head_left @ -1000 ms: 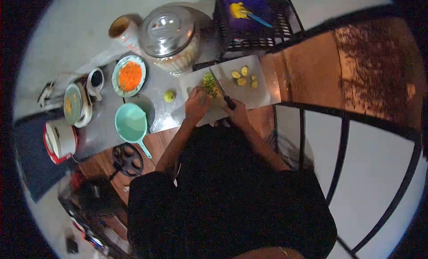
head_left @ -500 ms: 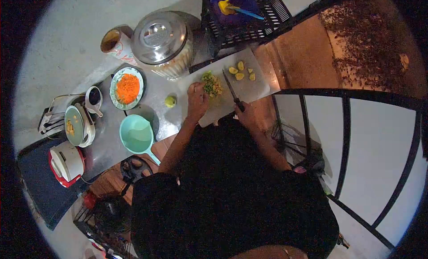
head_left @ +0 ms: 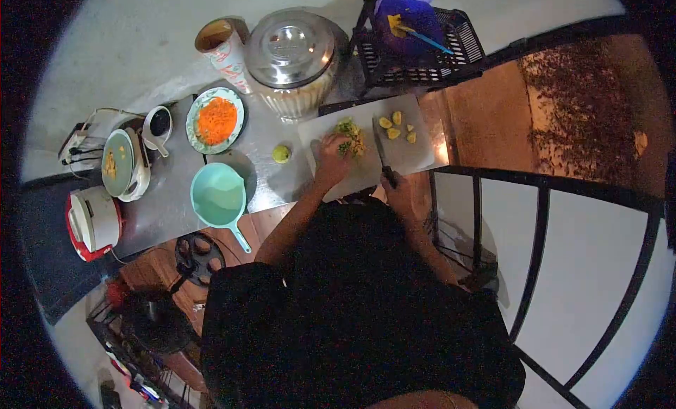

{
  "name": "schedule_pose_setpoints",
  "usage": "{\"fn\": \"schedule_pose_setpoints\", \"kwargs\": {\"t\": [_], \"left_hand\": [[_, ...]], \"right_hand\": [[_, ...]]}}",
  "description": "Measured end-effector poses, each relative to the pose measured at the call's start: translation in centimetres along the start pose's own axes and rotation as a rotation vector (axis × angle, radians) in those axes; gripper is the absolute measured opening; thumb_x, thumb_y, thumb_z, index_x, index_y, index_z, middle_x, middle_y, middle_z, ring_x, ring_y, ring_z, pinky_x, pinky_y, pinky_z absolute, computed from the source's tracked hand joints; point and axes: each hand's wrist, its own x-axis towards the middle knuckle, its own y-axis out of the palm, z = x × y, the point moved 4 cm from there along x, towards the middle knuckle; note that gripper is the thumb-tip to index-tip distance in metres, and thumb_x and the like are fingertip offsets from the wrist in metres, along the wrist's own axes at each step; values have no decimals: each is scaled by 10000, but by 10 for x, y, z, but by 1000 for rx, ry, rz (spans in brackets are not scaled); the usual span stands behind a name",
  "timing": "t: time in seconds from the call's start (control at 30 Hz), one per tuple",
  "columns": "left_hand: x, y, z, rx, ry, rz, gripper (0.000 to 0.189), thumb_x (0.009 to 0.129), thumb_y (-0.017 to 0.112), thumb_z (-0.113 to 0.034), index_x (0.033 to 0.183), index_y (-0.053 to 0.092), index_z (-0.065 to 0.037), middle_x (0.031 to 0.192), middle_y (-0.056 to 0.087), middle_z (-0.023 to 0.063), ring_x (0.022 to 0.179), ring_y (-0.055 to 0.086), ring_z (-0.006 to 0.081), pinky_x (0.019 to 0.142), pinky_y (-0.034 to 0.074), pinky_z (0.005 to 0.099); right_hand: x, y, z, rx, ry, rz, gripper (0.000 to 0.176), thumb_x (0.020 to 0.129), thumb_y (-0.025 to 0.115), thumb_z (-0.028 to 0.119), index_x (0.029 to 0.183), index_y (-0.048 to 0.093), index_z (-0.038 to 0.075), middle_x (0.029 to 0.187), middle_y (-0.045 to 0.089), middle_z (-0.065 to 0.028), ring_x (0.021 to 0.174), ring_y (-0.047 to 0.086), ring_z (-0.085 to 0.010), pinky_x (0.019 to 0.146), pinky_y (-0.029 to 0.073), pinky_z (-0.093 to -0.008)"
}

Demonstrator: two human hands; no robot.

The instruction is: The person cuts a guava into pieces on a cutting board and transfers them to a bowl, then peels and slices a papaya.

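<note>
A white cutting board (head_left: 415,154) lies on the counter in front of me. My left hand (head_left: 332,157) rests on a small heap of chopped green and yellow bits (head_left: 350,136) on the board, fingers curled over it. My right hand (head_left: 400,191) grips the dark handle of a knife (head_left: 382,155), whose blade points away from me across the board, just right of the heap. Several yellow pieces (head_left: 396,124) lie on the far right part of the board.
A small green fruit (head_left: 281,153) sits left of the board. Further left are a teal saucepan (head_left: 219,196), a plate of grated carrot (head_left: 215,120), a lidded steel pot (head_left: 290,50), a cup (head_left: 220,41), a rice cooker (head_left: 92,220) and a black crate (head_left: 420,41). A black railing (head_left: 542,226) stands on the right.
The view has shifted. My left hand has stayed on the chopped heap; my right hand and the knife have drawn back to the right of the heap.
</note>
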Motion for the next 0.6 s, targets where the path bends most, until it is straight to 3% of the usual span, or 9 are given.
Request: {"fn": "schedule_pose_setpoints", "kwargs": {"t": [0.07,0.1,0.17,0.27,0.37,0.43,0.5,0.57,0.6], "left_hand": [[-7,8,13,-106,-47,-26,219,821,659,-188,962,651,-21,991,648,191,1025,586,381,890,462,427],[-9,6,10,-110,-50,-33,219,821,659,-188,962,651,-21,991,648,191,1025,586,381,890,462,427],[-14,-5,5,-45,-107,-122,198,829,672,-221,860,668,-26,881,669,170,924,627,344,825,491,422],[-21,1,21,-47,-200,-77,180,830,658,-206,874,683,-33,893,674,171,921,636,320,809,500,408],[-17,1,10,-209,-430,-14,200,826,640,-202,918,693,-32,901,677,176,924,643,323,789,505,427],[-14,12,7,-215,-422,25,214,819,640,-210,927,696,-35,918,677,177,918,648,327,780,508,427],[-5,19,-2,-217,-416,53,228,812,640,-219,936,700,-37,934,678,178,912,652,330,770,512,428],[13,32,-29,-169,-479,267,292,798,657,-251,1006,682,-48,958,666,197,871,661,339,765,524,428],[19,45,-35,-166,-492,253,292,798,657,-251,1006,682,-48,958,666,197,871,661,339,765,524,428]], "right_hand": [[-16,-25,37,-186,84,-98,348,889,637,257,1073,594,-35,872,668,-163,793,643,-248,733,495,-376],[-17,-28,30,-194,81,-97,348,889,637,257,1073,594,-35,872,668,-163,793,643,-248,733,495,-376],[-20,-46,22,-284,-364,-507,302,894,625,235,1018,583,-37,833,652,-164,760,640,-242,675,495,-370],[8,-67,-45,-225,-285,-460,285,899,619,232,976,585,-40,829,642,-161,746,623,-257,678,483,-373],[24,-84,-52,-164,-290,-433,287,901,617,239,948,588,-42,817,636,-158,731,610,-264,682,474,-376],[31,-98,-41,-136,-340,-421,294,900,619,249,942,590,-41,807,636,-156,722,606,-265,684,471,-377],[45,-105,-36,-235,-212,-306,283,910,604,267,991,584,-3,881,654,-202,842,646,-356,739,500,-446],[63,-111,-36,-260,-226,-295,305,906,608,291,972,591,-6,840,646,-184,789,638,-324,715,493,-417],[71,-114,-37,-282,-226,-300,328,903,612,314,953,599,-10,799,638,-166,737,630,-293,692,487,-388]]}}
